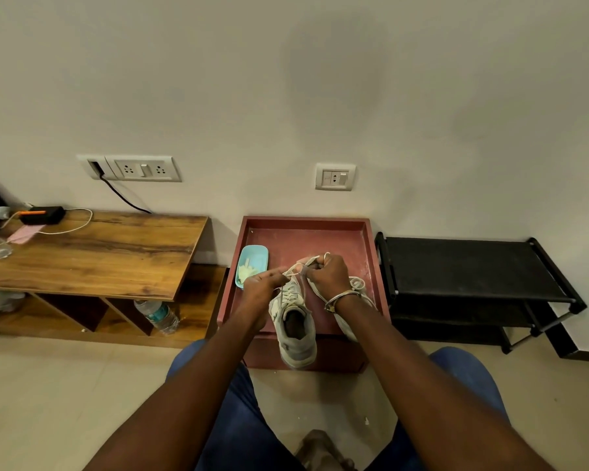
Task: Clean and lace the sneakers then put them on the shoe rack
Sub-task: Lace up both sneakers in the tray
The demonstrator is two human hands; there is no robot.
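Both hands' fingers [291, 271] pinch thin cord laces [295, 268] over mesh sneaker [295, 321].

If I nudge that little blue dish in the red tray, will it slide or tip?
The blue dish looks like thin plastic, so probably light and apt to slide on the red tray. It is low and wide, so tipping seems unlikely. Its pale contents might shift.

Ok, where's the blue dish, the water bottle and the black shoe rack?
blue dish [257, 256]: head view, on its bare inner floor.
water bottle [159, 316]: head view, on its label, under the wooden table.
black shoe rack [466, 266]: head view, on its top shelf.
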